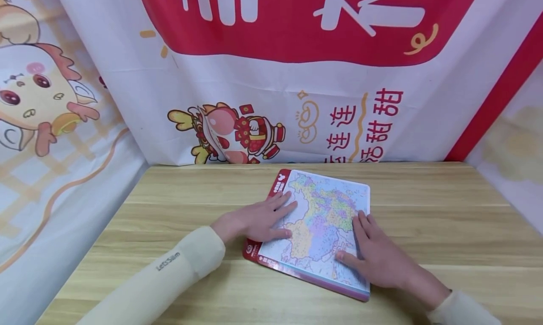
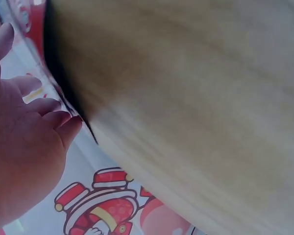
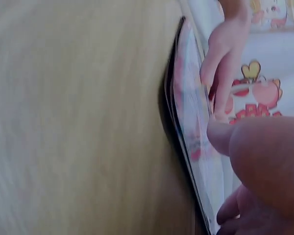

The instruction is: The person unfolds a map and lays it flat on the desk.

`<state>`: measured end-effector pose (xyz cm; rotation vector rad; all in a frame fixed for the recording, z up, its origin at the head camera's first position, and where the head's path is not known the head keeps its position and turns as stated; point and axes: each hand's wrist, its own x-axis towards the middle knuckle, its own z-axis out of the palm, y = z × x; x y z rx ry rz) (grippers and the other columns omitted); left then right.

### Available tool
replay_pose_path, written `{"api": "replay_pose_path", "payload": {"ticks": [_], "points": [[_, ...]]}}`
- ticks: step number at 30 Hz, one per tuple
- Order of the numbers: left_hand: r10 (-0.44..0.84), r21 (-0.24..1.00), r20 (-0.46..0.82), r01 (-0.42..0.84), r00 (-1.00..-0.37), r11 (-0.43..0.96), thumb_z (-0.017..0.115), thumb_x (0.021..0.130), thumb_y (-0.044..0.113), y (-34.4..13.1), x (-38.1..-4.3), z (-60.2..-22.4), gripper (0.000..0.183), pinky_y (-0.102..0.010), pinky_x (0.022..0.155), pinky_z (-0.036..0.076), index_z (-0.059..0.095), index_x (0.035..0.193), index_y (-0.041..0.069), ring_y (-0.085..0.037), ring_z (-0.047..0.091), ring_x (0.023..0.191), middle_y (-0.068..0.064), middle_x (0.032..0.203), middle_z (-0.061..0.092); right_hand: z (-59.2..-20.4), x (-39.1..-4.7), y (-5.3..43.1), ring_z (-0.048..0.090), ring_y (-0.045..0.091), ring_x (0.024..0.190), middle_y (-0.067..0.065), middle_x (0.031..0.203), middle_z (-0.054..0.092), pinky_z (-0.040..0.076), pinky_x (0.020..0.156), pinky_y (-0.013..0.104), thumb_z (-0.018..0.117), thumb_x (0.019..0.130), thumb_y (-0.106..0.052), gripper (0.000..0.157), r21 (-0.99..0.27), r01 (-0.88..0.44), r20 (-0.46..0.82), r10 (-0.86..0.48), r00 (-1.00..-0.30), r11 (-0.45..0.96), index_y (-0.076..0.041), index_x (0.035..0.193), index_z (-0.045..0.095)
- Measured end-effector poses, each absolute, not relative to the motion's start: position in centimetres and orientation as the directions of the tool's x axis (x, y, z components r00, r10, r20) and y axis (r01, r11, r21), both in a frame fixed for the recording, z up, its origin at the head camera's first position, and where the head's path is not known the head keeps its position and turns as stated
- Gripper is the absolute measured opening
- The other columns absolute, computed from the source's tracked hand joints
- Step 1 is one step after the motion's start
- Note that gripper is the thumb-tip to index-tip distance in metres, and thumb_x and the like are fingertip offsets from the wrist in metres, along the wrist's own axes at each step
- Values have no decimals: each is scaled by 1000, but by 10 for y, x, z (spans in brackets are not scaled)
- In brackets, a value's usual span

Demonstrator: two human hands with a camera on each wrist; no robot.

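A flat rectangular board printed with a colourful map point(image 1: 318, 216) lies at a slant on the wooden table. Its red border point(image 1: 271, 263) shows along the left and near sides. My left hand point(image 1: 269, 219) rests on the board's left part with fingers spread. At the right edge, my right hand point(image 1: 379, 254) lies with its thumb over the map and its fingers straight along the side. In the right wrist view the board point(image 3: 188, 98) is seen edge-on as a thin layered stack, with the left hand point(image 3: 228, 54) across from the right thumb.
The pale wooden table point(image 1: 191, 188) extends around the board on all sides. A white cloth with red lettering and cartoon figures point(image 1: 237, 131) hangs behind the far edge. Another printed cloth point(image 1: 51, 103) hangs on the left.
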<state>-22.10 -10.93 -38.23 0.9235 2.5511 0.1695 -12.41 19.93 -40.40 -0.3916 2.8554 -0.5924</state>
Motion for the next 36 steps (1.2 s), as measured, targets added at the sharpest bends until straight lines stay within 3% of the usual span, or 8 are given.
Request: {"api": "replay_pose_path", "payload": {"ticks": [11,22,36], "points": [[607,223,-380,567,-698,793,52,103,66,-112,-222,-384,86,-51,135,22,13,172,33,-22,0,169,4,182,-3,-409,-123,188,13,59,159,37,172,15,26,125,71,64,92,-74,117,-363,-188,-143,-254,-956,913,14,161,28],[617,283,-378,549,-690,787,56,103,62,-113,-219,-382,86,-51,136,21,13,172,32,-23,-1,170,3,182,-4,-408,-127,195,15,59,158,37,172,14,28,125,71,65,94,-70,115,-364,-235,-117,-294,-949,901,16,160,26],[630,380,-387,505,-674,775,62,103,56,-122,-208,-386,88,-51,135,23,15,172,30,-22,-1,170,3,182,-5,-411,-133,211,15,54,161,29,176,16,27,125,70,65,93,-72,113,-410,-302,-83,-365,-927,861,7,164,28]]}}
